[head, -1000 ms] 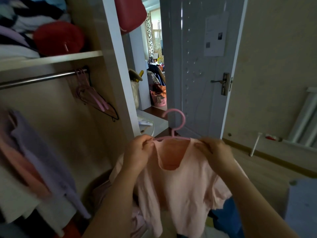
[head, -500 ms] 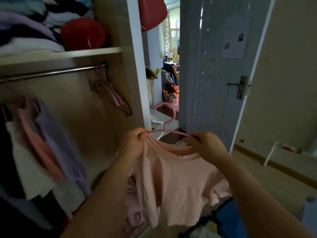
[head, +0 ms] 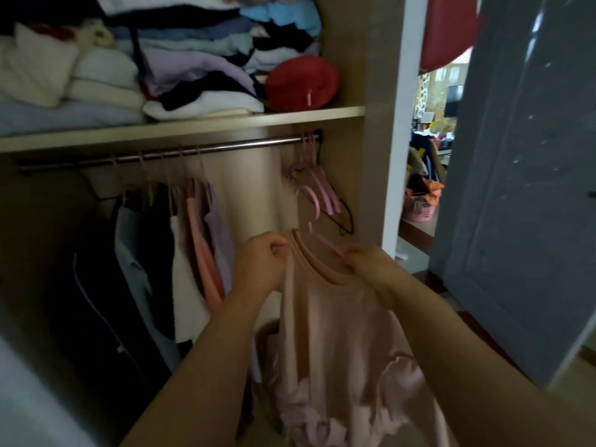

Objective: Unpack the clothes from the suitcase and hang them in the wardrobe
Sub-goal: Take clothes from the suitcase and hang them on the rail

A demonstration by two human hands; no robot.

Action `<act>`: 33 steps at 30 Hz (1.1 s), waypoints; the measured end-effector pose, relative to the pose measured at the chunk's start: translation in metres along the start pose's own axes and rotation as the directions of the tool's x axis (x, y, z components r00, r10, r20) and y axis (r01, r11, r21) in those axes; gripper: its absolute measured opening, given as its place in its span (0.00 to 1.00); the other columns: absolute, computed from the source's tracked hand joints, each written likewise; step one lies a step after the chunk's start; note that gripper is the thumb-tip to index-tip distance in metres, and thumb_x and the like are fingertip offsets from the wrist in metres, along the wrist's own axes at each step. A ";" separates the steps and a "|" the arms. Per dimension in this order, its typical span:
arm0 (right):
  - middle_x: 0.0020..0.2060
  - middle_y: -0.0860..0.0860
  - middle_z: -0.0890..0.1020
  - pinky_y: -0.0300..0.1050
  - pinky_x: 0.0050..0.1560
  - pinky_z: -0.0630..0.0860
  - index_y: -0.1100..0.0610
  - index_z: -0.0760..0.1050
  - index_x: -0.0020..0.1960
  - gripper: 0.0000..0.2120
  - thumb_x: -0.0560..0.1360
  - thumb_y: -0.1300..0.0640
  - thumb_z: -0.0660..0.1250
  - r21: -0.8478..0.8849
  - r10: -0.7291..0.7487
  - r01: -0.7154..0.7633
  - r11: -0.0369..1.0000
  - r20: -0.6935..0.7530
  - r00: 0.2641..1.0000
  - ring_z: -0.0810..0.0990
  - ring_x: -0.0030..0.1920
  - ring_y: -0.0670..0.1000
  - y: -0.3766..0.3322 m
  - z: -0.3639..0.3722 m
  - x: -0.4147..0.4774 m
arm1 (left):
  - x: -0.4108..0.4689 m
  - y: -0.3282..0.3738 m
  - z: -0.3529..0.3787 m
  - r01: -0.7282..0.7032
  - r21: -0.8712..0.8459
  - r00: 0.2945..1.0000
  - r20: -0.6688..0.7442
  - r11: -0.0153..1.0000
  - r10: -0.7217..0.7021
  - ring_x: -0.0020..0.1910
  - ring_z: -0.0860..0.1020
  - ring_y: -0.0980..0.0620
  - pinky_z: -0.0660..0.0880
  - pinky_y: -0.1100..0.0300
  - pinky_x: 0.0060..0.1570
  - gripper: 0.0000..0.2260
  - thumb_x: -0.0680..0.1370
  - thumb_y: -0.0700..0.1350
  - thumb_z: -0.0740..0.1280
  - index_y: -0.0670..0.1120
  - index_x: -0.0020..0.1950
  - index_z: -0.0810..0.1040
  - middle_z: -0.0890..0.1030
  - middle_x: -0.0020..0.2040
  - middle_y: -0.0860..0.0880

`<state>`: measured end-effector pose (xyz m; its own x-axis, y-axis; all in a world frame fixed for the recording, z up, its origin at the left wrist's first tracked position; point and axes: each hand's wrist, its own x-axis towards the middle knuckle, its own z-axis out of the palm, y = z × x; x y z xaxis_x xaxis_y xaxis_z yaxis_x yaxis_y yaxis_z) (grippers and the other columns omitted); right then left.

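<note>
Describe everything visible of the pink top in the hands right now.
The pink top is soft, pale pink fabric with a round banded neckline and frilly edges low down. It hangs limp on a pink hanger, whose arm shows at the collar. The left hand pinches one shoulder, the right hand grips the other with the hanger arm. It is held below the rail, not yet hooked on.

Pale wood-laminate wardrobe (head: 371,59) interior dim; daylight enters from the open doorway (head: 432,140) at right. Dark hanging garments (head: 96,285) sunk in shadow. Whole frame soft, probably motion blur. Edges bow, wide-angle.
</note>
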<state>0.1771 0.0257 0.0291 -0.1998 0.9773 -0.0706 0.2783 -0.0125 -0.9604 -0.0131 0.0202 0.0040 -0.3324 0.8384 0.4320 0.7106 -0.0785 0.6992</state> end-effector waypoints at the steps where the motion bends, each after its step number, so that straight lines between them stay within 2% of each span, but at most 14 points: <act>1: 0.43 0.56 0.82 0.50 0.53 0.77 0.58 0.81 0.49 0.09 0.76 0.65 0.63 0.027 -0.008 0.008 1.000 -0.003 1.000 0.80 0.45 0.54 -0.007 0.010 0.010 | 0.007 -0.003 -0.008 0.000 0.032 1.000 -0.018 0.999 0.000 0.50 0.81 0.50 0.75 0.61 0.50 0.09 0.73 0.38 0.66 0.47 0.48 0.84 0.85 0.48 0.50; 3: 0.48 0.57 0.82 0.51 0.56 0.76 0.60 0.80 0.54 0.12 0.77 0.66 0.61 0.089 -0.007 0.008 0.996 -0.007 1.000 0.80 0.50 0.56 -0.019 0.031 0.033 | 0.022 -0.009 -0.025 0.002 0.085 0.998 -0.055 0.996 0.003 0.49 0.80 0.54 0.70 0.66 0.46 0.08 0.75 0.41 0.65 0.48 0.49 0.84 0.84 0.48 0.53; 7: 0.50 0.56 0.82 0.51 0.57 0.78 0.56 0.81 0.51 0.11 0.76 0.66 0.62 0.123 -0.019 0.017 0.992 0.010 1.000 0.80 0.53 0.56 -0.045 0.082 0.083 | 0.070 -0.035 -0.055 -0.026 0.097 0.996 -0.084 0.995 0.034 0.47 0.80 0.55 0.72 0.65 0.46 0.08 0.76 0.41 0.65 0.49 0.46 0.83 0.83 0.45 0.55; 9: 0.50 0.54 0.80 0.43 0.47 0.79 0.56 0.80 0.54 0.12 0.76 0.66 0.62 0.131 -0.031 0.028 0.991 0.015 0.999 0.79 0.48 0.50 -0.057 0.106 0.102 | 0.095 -0.048 -0.065 -0.020 0.139 0.996 -0.084 0.990 0.032 0.47 0.80 0.53 0.74 0.61 0.52 0.08 0.75 0.41 0.65 0.50 0.46 0.83 0.84 0.45 0.54; 11: 0.49 0.53 0.79 0.31 0.32 0.74 0.58 0.79 0.57 0.12 0.77 0.67 0.61 0.148 -0.046 0.042 0.988 0.025 0.999 0.75 0.39 0.44 -0.067 0.125 0.118 | 0.119 -0.059 -0.074 -0.028 0.169 0.996 -0.080 0.985 0.042 0.50 0.80 0.51 0.74 0.56 0.57 0.08 0.75 0.41 0.65 0.49 0.45 0.83 0.84 0.47 0.52; 13: 0.50 0.54 0.79 0.29 0.28 0.71 0.60 0.78 0.58 0.13 0.77 0.67 0.60 0.167 -0.057 0.052 0.985 0.024 0.998 0.74 0.37 0.43 -0.074 0.145 0.140 | 0.141 -0.071 -0.082 -0.025 0.183 0.997 -0.073 0.983 0.039 0.51 0.80 0.49 0.76 0.54 0.55 0.08 0.76 0.42 0.65 0.49 0.46 0.83 0.84 0.48 0.50; 17: 0.46 0.55 0.79 0.38 0.37 0.73 0.62 0.78 0.58 0.14 0.76 0.68 0.61 0.181 -0.071 0.072 0.981 -0.012 0.997 0.74 0.35 0.45 -0.089 0.181 0.181 | 0.178 -0.094 -0.093 -0.028 0.156 0.997 -0.064 0.987 0.039 0.51 0.80 0.51 0.76 0.59 0.54 0.08 0.76 0.41 0.65 0.49 0.48 0.84 0.84 0.50 0.51; 22: 0.44 0.55 0.79 0.36 0.34 0.73 0.62 0.79 0.57 0.13 0.76 0.68 0.61 0.188 -0.081 0.087 0.978 -0.042 0.996 0.74 0.34 0.45 -0.108 0.210 0.223 | 0.218 -0.113 -0.099 -0.044 0.168 0.998 -0.040 0.985 0.051 0.51 0.80 0.53 0.75 0.60 0.54 0.07 0.77 0.43 0.65 0.51 0.47 0.83 0.84 0.50 0.53; 23: 0.43 0.55 0.80 0.38 0.36 0.75 0.62 0.79 0.56 0.12 0.76 0.68 0.62 0.191 -0.078 0.087 0.978 -0.052 0.996 0.74 0.34 0.46 -0.112 0.216 0.234 | 0.225 -0.117 -0.100 -0.045 0.166 0.998 -0.042 0.985 0.052 0.51 0.80 0.54 0.75 0.60 0.55 0.07 0.77 0.43 0.65 0.51 0.47 0.83 0.83 0.50 0.53; 25: 0.38 0.54 0.79 0.49 0.48 0.80 0.64 0.79 0.56 0.12 0.75 0.68 0.63 0.209 -0.078 0.089 0.974 -0.060 0.995 0.75 0.35 0.48 -0.115 0.225 0.248 | 0.234 -0.119 -0.100 -0.055 0.149 0.997 -0.043 0.987 0.063 0.51 0.80 0.53 0.75 0.58 0.55 0.07 0.77 0.43 0.65 0.52 0.47 0.83 0.83 0.50 0.54; 27: 0.35 0.53 0.78 0.57 0.56 0.78 0.65 0.80 0.53 0.10 0.73 0.67 0.66 0.221 -0.082 0.096 0.971 -0.071 0.994 0.77 0.39 0.51 -0.116 0.231 0.257 | 0.240 -0.120 -0.099 -0.074 0.112 0.996 -0.043 0.991 0.079 0.50 0.80 0.53 0.76 0.57 0.54 0.07 0.77 0.42 0.66 0.51 0.46 0.83 0.84 0.48 0.52; 30: 0.38 0.55 0.80 0.53 0.56 0.78 0.63 0.81 0.52 0.09 0.74 0.63 0.67 0.127 -0.104 0.115 0.985 -0.089 0.991 0.78 0.44 0.54 -0.112 0.239 0.265 | 0.245 -0.123 -0.098 -0.095 0.092 0.995 -0.035 0.991 0.099 0.48 0.81 0.52 0.77 0.57 0.52 0.07 0.76 0.41 0.66 0.48 0.45 0.84 0.84 0.47 0.50; 33: 0.41 0.55 0.81 0.49 0.52 0.79 0.61 0.80 0.55 0.10 0.75 0.63 0.67 0.132 -0.103 0.114 0.985 -0.090 0.991 0.79 0.43 0.52 -0.104 0.245 0.269 | 0.245 -0.127 -0.095 -0.115 0.128 0.993 -0.017 0.985 0.118 0.46 0.81 0.50 0.78 0.56 0.49 0.07 0.75 0.38 0.66 0.45 0.43 0.84 0.84 0.45 0.48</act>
<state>-0.1357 0.2380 0.0436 -0.1417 0.9885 0.0531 0.1270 0.0713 -0.9893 -0.2437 0.1848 0.0750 -0.2565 0.8142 0.5209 0.8179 -0.1044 0.5658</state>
